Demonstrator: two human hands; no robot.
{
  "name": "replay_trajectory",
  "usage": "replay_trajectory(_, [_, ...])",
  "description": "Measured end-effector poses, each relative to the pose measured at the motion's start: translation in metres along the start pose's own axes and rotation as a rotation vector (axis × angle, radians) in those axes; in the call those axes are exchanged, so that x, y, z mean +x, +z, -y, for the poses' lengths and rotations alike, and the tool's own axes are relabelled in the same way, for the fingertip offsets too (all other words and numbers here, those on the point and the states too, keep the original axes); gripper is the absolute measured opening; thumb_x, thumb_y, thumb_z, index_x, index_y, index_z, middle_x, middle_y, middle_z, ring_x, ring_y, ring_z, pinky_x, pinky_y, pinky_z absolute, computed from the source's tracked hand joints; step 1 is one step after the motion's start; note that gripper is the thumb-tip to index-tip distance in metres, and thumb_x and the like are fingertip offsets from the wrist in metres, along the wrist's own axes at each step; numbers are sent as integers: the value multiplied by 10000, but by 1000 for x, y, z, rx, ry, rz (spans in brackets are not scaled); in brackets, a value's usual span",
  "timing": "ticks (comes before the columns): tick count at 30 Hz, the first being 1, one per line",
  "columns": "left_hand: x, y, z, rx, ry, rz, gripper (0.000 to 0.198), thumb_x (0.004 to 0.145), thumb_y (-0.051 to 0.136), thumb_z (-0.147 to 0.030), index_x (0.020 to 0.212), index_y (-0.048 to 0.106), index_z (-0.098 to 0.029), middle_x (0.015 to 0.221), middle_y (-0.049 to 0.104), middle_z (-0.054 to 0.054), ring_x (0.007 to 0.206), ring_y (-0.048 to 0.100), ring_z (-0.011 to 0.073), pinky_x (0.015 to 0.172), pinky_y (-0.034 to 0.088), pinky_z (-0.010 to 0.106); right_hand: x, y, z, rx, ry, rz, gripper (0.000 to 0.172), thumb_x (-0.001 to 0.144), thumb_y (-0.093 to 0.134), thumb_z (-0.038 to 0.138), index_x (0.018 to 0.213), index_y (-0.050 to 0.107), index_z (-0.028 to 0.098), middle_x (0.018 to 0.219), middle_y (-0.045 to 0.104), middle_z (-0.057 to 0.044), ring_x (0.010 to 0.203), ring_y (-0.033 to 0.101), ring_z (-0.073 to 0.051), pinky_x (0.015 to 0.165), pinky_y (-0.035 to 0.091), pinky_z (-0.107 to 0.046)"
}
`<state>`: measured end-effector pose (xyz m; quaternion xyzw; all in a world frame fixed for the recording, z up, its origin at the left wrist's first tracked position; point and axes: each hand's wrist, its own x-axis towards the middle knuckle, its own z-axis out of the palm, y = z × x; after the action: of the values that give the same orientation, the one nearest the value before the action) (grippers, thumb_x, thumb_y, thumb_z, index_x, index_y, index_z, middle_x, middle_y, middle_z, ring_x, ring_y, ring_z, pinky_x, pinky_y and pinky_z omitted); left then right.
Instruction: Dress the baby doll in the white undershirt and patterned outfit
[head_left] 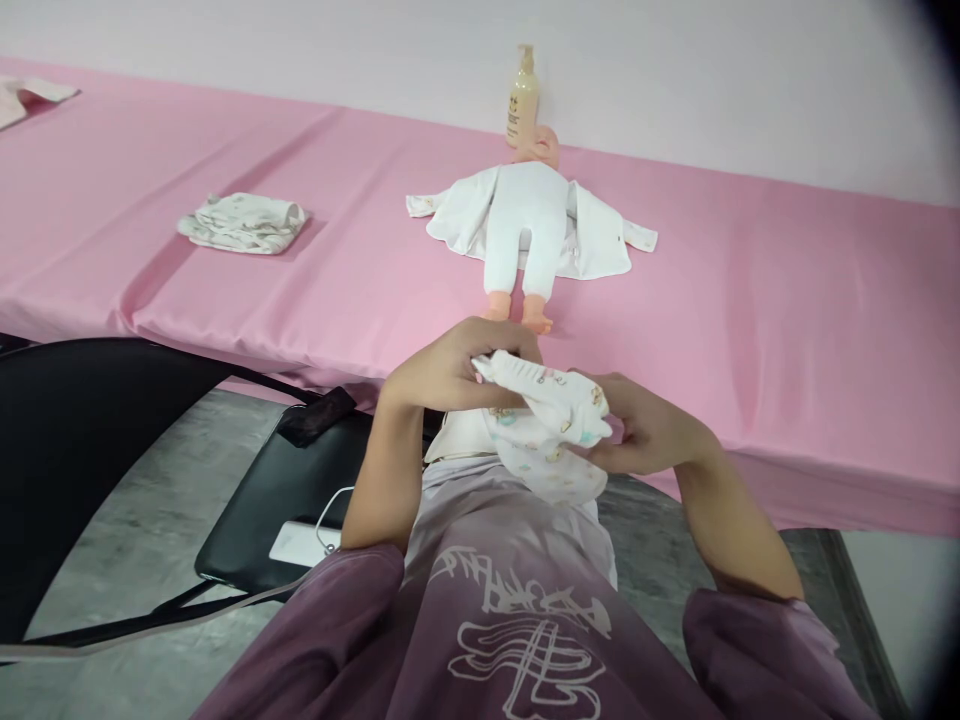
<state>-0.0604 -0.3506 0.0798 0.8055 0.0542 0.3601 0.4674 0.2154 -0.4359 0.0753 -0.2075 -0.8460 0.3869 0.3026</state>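
Observation:
Small white baby pants (559,415) with a colourful print and a gathered waistband hang bunched between my hands, in front of my body. My left hand (469,365) is closed on the waistband end. On the other side, my right hand (645,425) grips the fabric, its fingertips partly hidden by the folds. Just beyond my hands a baby doll (529,215) lies on its back, bare feet towards me. Spread open beneath it is a white baby jacket (604,240), its sleeves stretched out to both sides.
A pink sheet (345,220) covers the long table. Folded white cloth (244,222) lies left, and a pump bottle (523,100) stands behind the doll's head. Beside me is a black chair (255,490) with a white power bank (300,542) and cable.

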Motion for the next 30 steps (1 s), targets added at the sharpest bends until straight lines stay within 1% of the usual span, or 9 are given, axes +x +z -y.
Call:
replay_trajectory(3, [3, 3, 0, 1, 77, -74, 476, 1091, 870, -648, 966, 737, -208, 847, 758, 55, 729, 693, 171, 723, 570, 298, 2, 5, 2, -75, 234, 192, 420, 1159, 783, 579, 940, 690, 232, 909, 759, -17, 863, 688, -199, 872, 593, -353])
replay_trajectory(5, [5, 6, -3, 25, 82, -61, 402, 1149, 801, -571, 997, 740, -205, 897, 770, 61, 770, 707, 173, 747, 578, 293, 4, 8, 2, -101, 287, 252, 505, 1166, 777, 633, 871, 709, 229, 938, 784, -37, 982, 727, -241, 993, 596, -407])
replay_trajectory(8, [5, 8, -8, 53, 10, -5, 326, 1168, 763, -486, 1014, 758, -198, 927, 783, 53, 785, 712, 164, 733, 559, 265, 3, 5, 3, -71, 213, 137, 429, 1127, 870, 562, 876, 762, 231, 944, 809, -39, 1044, 758, -260, 978, 593, -399])
replay_trajectory(12, [4, 8, -8, 39, -104, 123, 410, 1069, 904, -504, 882, 704, -200, 743, 658, -7, 653, 603, 138, 617, 459, 258, -2, -8, 9, 73, -5, -153, 240, 1057, 965, 332, 930, 788, 231, 886, 788, 1, 778, 703, -167, 711, 544, -294])
replay_trajectory(14, [4, 8, -5, 4, -67, 182, 457, 1034, 959, -504, 842, 672, -203, 743, 636, -6, 665, 593, 141, 629, 469, 269, -3, -12, 12, 123, -38, -206, 180, 1051, 963, 284, 983, 805, 231, 943, 809, -4, 721, 681, -138, 628, 503, -262])
replay_trajectory(19, [8, 15, -2, -81, 43, 12, 389, 1157, 812, -602, 1087, 762, -223, 1046, 760, 68, 910, 740, 203, 819, 624, 311, -3, -4, 11, 176, 35, -18, 145, 1116, 889, 295, 1026, 806, 219, 864, 785, 29, 659, 663, -106, 629, 525, -220])
replay_trajectory(23, [12, 23, -5, -76, -7, -6, 393, 1188, 762, -613, 1133, 777, -224, 1027, 754, 60, 891, 734, 207, 825, 642, 322, -4, 3, 8, 191, 160, 192, 257, 1110, 906, 440, 1134, 823, 198, 1036, 853, -31, 893, 788, -180, 804, 655, -269])
replay_trajectory(26, [9, 23, -2, -110, -57, 25, 467, 1162, 781, -663, 1066, 775, -206, 938, 730, 50, 790, 694, 180, 740, 611, 302, -6, 0, 10, 174, 89, 100, 264, 1087, 937, 431, 1161, 831, 202, 1059, 855, -37, 919, 789, -184, 849, 673, -285])
replay_trajectory(30, [0, 17, 5, -19, -48, 151, 637, 918, 979, -818, 945, 797, -208, 825, 738, 48, 741, 723, 210, 685, 628, 324, -5, -8, 17, 164, -46, -96, 272, 1076, 950, 438, 1223, 856, 229, 1055, 833, -36, 861, 767, -185, 824, 676, -298])
